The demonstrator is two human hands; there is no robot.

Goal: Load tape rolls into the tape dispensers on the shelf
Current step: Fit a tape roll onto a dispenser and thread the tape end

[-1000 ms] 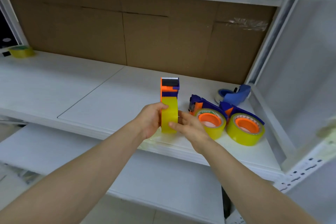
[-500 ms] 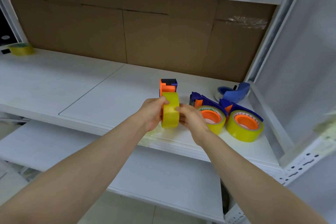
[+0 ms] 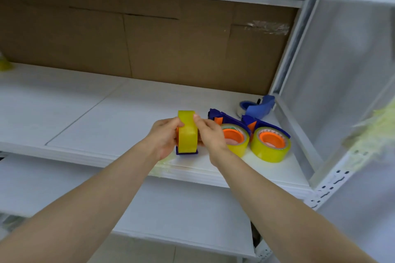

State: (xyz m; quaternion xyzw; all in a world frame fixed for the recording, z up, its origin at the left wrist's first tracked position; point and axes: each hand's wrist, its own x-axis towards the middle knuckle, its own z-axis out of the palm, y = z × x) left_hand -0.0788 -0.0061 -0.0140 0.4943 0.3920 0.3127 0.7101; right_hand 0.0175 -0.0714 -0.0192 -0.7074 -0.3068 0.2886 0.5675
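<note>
Progress: roughly halfway or a little past, by my read.

- Far off to the left of the left hand, at the frame edge: spare roll (image 3: 4, 64), yellow, loose on the shelf (image 3: 96, 113), partly cut off.
- Left hand (image 3: 163, 136): fingers curled round the left side of the dispenser (image 3: 187, 152), holding it upright at the shelf's front.
- Between the hands: held roll (image 3: 187, 132), yellow, on edge, sitting in that dispenser. Seating looks close to done; tape not visibly threaded.
- Right hand (image 3: 208, 134): thumb and fingers pinching the held roll from the right.
- Just right of the right hand: first loaded dispenser (image 3: 233, 135), then second loaded dispenser (image 3: 272, 140), both lying flat. These are done.
- Behind those: blue dispenser (image 3: 259, 105). Loaded or not, cannot tell.

Count: four dispensers, four yellow rolls.
</note>
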